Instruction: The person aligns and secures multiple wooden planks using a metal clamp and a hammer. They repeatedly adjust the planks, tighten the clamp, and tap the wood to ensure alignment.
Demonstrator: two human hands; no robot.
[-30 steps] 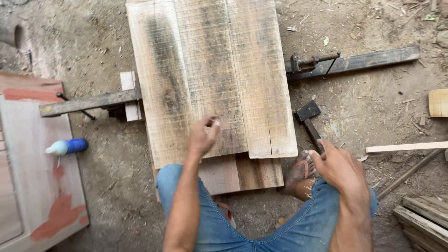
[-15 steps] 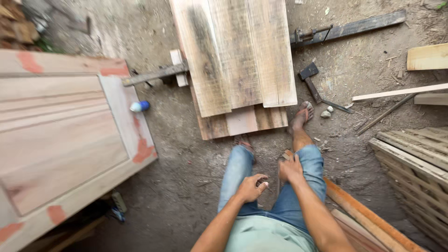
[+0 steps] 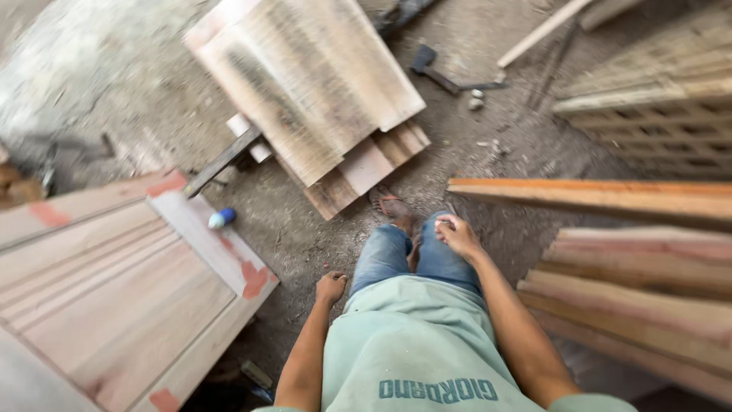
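The glued board panel (image 3: 305, 84) lies flat on the dirt floor (image 3: 305, 244) ahead of the person and a little to the left, its long axis running away up-left, nearer the left hand (image 3: 330, 288), which hangs empty in a loose fist by the thigh. The right hand (image 3: 457, 235) rests half-curled on the knee, holding nothing; a door panel (image 3: 114, 290) crowds the left and stacked planks (image 3: 648, 297) the right

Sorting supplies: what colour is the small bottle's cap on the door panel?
Blue cap on a white bottle, head view.
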